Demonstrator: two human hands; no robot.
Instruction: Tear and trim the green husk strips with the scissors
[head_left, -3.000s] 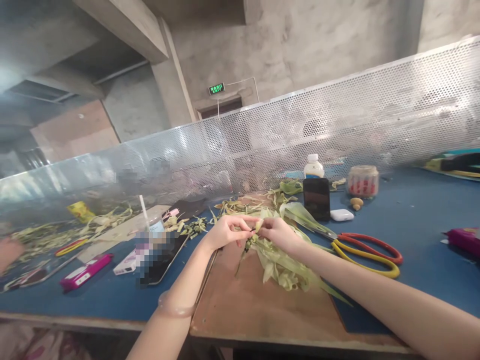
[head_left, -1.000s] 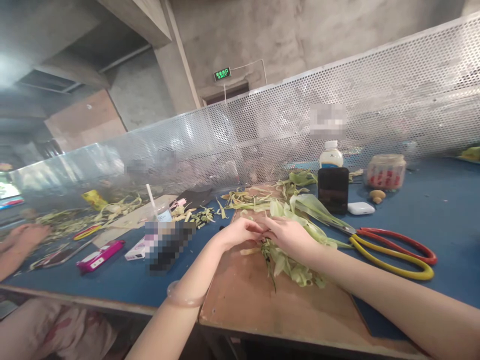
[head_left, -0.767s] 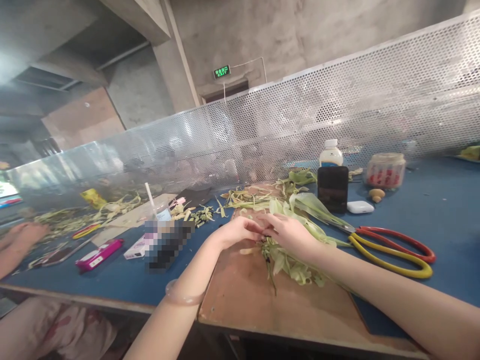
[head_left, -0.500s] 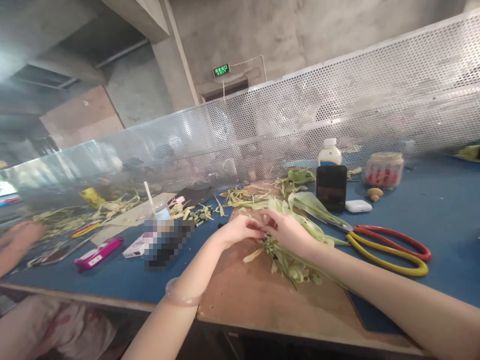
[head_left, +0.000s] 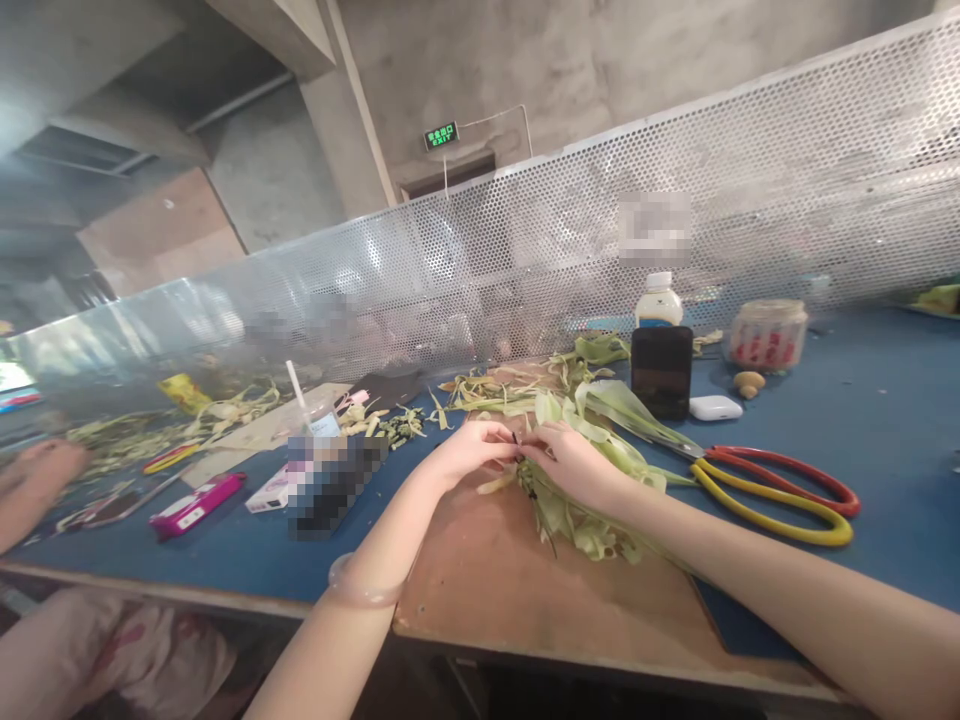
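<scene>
"Left hand [head_left: 480, 450] and right hand [head_left: 566, 458] have shifted slightly since half a second ago; a dark sliver [head_left: 516, 438] now shows at their fingertips. What's left of them?"

"Well off, a co-worker's hand [head_left: 56, 470]; closer, a magenta packet [head_left: 197, 507], then a cup with a straw [head_left: 322, 428]."

"And the left hand?"

"Pinching that sliver, too small to identify. The right's fingers curl in beside it; whether they pinch too, I can't tell."

"Where are the pale green husks [head_left: 589, 535]?"

"Under and beside the right hand, on a brown board [head_left: 487, 590]. Right of that hand lie red-and-yellow-handled scissors [head_left: 703, 463]."
</scene>
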